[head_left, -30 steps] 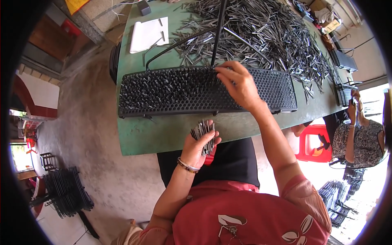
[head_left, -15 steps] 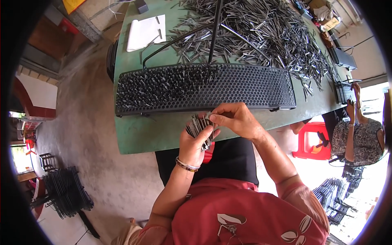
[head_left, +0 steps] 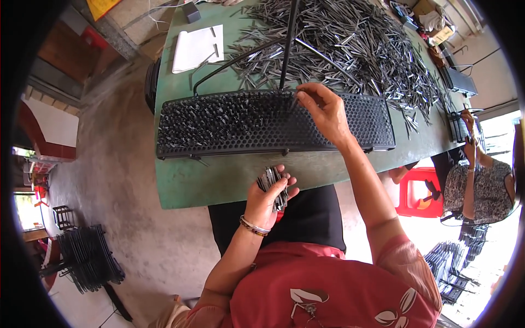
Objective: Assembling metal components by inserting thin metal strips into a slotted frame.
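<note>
My left hand (head_left: 260, 203) is closed around a bundle of thin dark strips (head_left: 273, 183), just in front of the green table's edge. Beyond it lies a long black panel (head_left: 355, 126) with rows of holes. Short strips (head_left: 210, 117) stick up from the holes over roughly its left half, while the right part shows bare holes. My right hand (head_left: 330, 117) is over the panel's middle, with thumb and finger pinched at the border of the filled area. A blurred thin strip seems to hang from that pinch; its lower end cannot be made out.
A big heap of loose strips (head_left: 350, 44) covers the far side of the green table (head_left: 191, 186). Black rods (head_left: 288, 49) rise behind the panel. White paper (head_left: 191, 52) lies at the far left. A co-worker (head_left: 476, 186) and a red stool (head_left: 413, 191) are at the right.
My right hand has moved from the bundle up and forward to the panel's middle. My left hand keeps the bundle and has shifted slightly toward me.
</note>
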### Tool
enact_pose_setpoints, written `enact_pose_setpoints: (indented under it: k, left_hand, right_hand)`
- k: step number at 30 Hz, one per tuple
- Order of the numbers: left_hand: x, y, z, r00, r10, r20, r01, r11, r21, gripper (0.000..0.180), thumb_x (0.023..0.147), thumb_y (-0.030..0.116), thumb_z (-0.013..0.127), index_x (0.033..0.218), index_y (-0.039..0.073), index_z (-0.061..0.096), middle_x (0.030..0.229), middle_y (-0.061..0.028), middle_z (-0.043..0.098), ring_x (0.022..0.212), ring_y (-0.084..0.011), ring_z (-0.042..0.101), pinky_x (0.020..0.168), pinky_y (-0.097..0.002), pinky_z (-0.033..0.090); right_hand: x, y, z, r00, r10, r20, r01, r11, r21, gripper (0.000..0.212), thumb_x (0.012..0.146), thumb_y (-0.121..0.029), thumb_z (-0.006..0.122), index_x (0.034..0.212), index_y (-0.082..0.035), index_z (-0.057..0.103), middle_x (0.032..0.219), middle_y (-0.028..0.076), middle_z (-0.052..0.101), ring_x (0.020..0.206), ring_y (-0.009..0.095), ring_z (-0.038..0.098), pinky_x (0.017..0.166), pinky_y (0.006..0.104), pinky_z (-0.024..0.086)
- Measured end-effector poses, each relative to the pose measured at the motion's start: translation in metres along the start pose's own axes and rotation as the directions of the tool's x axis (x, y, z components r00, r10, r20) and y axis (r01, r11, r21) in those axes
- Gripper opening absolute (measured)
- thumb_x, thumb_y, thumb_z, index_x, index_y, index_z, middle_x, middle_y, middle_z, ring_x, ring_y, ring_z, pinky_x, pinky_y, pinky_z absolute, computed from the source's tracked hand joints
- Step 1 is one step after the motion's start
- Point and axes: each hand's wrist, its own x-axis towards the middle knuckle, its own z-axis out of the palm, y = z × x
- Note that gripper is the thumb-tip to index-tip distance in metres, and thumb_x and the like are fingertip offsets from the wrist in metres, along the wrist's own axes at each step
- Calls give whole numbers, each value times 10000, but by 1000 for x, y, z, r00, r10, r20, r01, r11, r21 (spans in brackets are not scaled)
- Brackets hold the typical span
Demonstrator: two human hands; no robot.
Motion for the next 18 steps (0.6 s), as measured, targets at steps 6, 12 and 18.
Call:
enact_pose_setpoints:
  k: [6,12,18]
  left_hand:
    - [-1,-2,-3,999,-32,15,32,999,-2,253,862,39,600,1109,52,546,951,-42,600,920,-175,609,794,-371,550]
    - [-1,-3,-4,999,-40,25,40,999,3,255,864,41,598,1113,56,546,955,-43,601,921,-172,608,795,-364,548]
    - [0,-5,-4,999,-44,29,44,999,-9,250,866,40,593,1111,56,547,964,-46,600,924,-177,607,796,-362,547]
  right_hand:
    - [-6,5,8,1000,18,-8,-18,999,-40,186,877,-99,608,1026,12,614,854,60,653,775,98,611,704,233,485]
    - [-7,-2,8,990,-135,-30,125,969,-213,176,858,-84,625,1010,4,625,853,91,660,764,133,630,690,254,490]
    - [-9,4,11,989,-138,-47,124,968,-220,178,842,-66,633,1005,4,626,866,96,663,770,155,644,675,273,495]
